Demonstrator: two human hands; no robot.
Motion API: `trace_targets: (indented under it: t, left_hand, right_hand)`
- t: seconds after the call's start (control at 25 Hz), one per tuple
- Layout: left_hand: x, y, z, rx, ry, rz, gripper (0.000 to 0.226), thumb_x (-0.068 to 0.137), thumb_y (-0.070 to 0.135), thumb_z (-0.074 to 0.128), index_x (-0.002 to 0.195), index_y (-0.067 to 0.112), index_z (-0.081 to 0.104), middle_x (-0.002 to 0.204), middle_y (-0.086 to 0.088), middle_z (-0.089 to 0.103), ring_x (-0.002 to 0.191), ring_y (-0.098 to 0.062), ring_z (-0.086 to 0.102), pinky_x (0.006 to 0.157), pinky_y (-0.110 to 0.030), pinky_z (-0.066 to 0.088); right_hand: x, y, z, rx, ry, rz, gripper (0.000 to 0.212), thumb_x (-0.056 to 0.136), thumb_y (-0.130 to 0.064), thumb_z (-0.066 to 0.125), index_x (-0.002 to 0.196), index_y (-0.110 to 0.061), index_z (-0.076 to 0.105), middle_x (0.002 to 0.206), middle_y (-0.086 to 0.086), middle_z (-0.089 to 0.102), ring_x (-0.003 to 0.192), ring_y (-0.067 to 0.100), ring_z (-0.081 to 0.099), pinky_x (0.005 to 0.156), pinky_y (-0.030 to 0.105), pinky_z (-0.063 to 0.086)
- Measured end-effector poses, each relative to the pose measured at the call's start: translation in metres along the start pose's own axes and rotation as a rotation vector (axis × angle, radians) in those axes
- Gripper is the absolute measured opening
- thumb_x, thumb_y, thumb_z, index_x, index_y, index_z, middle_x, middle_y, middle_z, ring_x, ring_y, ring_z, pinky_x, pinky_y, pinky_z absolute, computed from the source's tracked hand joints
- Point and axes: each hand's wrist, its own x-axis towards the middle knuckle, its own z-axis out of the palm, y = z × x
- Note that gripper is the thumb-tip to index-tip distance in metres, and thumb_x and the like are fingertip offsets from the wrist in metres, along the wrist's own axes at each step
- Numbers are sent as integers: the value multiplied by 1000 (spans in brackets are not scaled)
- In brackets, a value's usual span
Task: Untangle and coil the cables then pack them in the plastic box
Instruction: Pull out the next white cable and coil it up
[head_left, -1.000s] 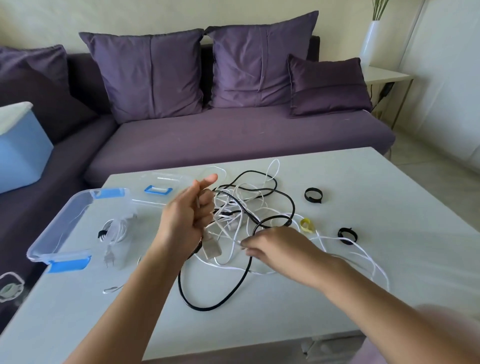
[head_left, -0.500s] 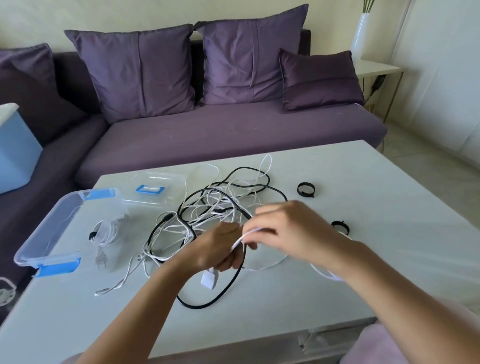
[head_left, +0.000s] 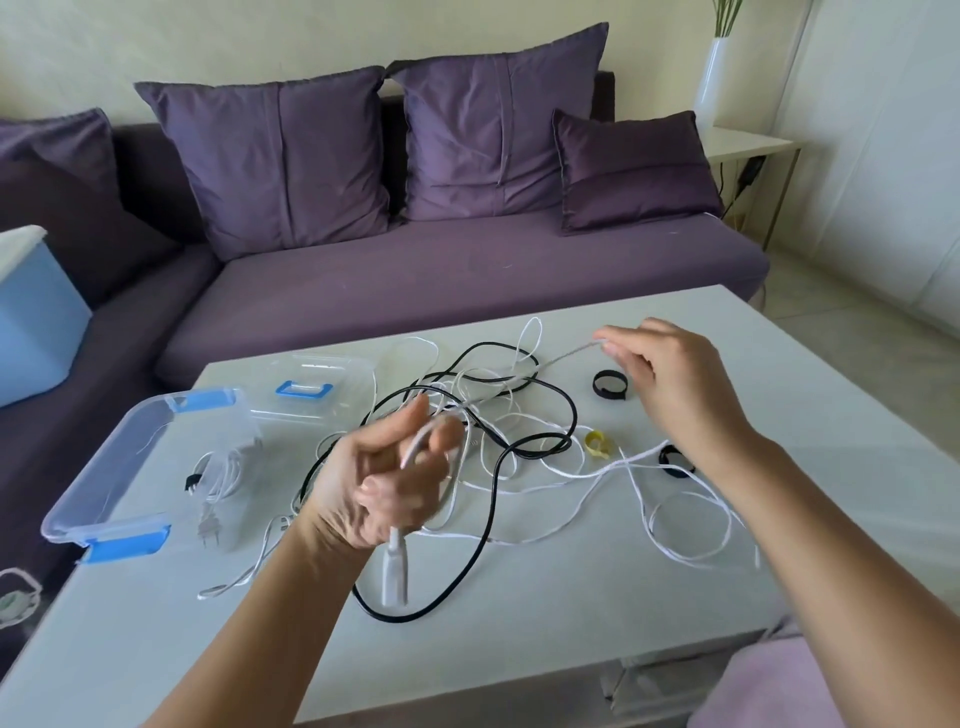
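White cable (head_left: 566, 358) stretched between left hand (head_left: 387, 483), right hand (head_left: 670, 384)

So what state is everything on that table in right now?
Plastic box: open, one coiled cable inside.
Lid: off, lying behind the box.
Black cable: still tangled on the table.
White cable: held up by both hands, plug dangling.
Left hand: closed on the white cable.
Right hand: pinching the white cable.
Cable ties: loose, unused.

cable tangle (head_left: 483, 441) mid-table, near edge (head_left: 519, 649) bare
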Motion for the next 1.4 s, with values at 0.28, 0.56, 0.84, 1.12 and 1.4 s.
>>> trace_targets:
  t: [0.28,0.56,0.84,1.12,1.4]
  left_hand:
    - [-10,16,-16,-263,347,552,42,96,3,38,137,-1,42,82,-5,53,53,-9,37,45,-18,32]
    - [3,2,-22,1000,1176,623,31,103,15,29,111,21,58,66,10,52,45,-4,31,44,-15,27]
    - [5,-21,-34,1668,1037,15,26,99,15,37,83,21,56,57,2,61,40,-16,49,44,-25,44]
    - [5,-13,-16,788,657,-316,41,89,32,42,56,13,58,37,2,31,26,-5,19,28,-12,15]
    - [-2,-3,-4,5,51,-59,30,101,26,33,73,17,37,46,7,20,33,-3,16,32,-16,13]
  right_hand:
    - [-39,-41,49,-163,-635,-122,16,91,-18,48,75,-17,53,73,5,56,69,26,50,58,32,30]
    - [-68,-90,64,-75,-664,-411,25,101,-29,38,99,-15,58,81,6,58,76,29,56,59,32,29]
    - [-65,-93,48,-27,-436,-556,23,88,-36,45,72,-22,53,54,-7,47,41,15,45,39,19,29]
    - [-29,-62,16,-97,-47,-374,30,90,-37,47,74,-17,63,64,-5,58,49,17,54,42,23,35]
    - [-12,-13,1,64,-26,-99,41,92,-40,34,106,-20,67,81,4,65,70,30,62,61,40,52]
